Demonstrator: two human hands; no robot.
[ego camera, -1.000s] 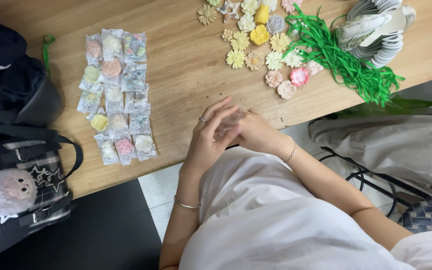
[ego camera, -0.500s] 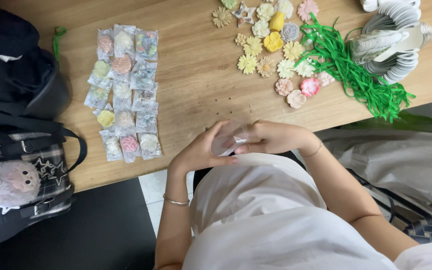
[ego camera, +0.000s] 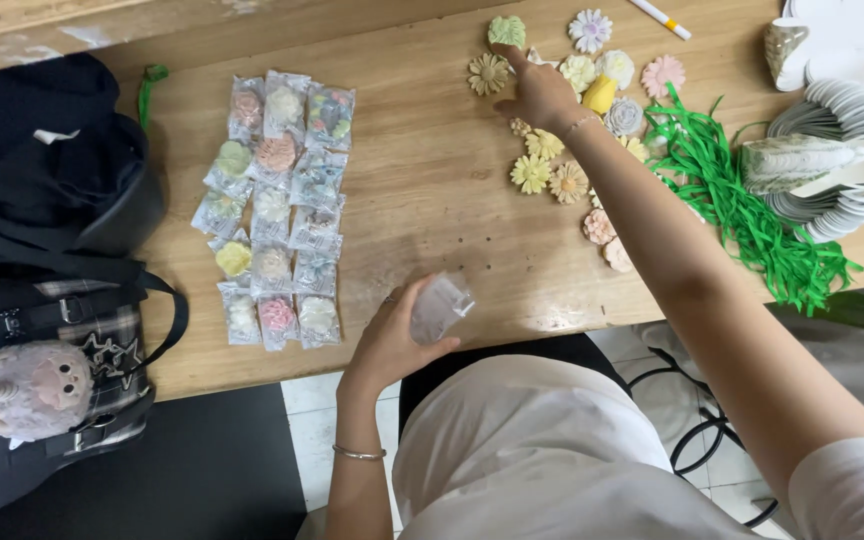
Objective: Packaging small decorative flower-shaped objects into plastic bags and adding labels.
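Hands apart: right hand outstretched touching green flower, left hand holding clear bag.

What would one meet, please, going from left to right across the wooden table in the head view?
Black bag → rows of bagged flowers → left hand with clear bag → right hand among loose flowers → green shredded strips → stacked white cards.

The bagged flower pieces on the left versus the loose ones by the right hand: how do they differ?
The bagged flower pieces each sit in a clear wrapper; the loose flower pieces are bare. The bagged ones lie in tidy columns, the loose ones are scattered. No hand touches the bagged ones, while the right hand reaches among the loose ones. Both are small pastel flower shapes lying on the wooden table.
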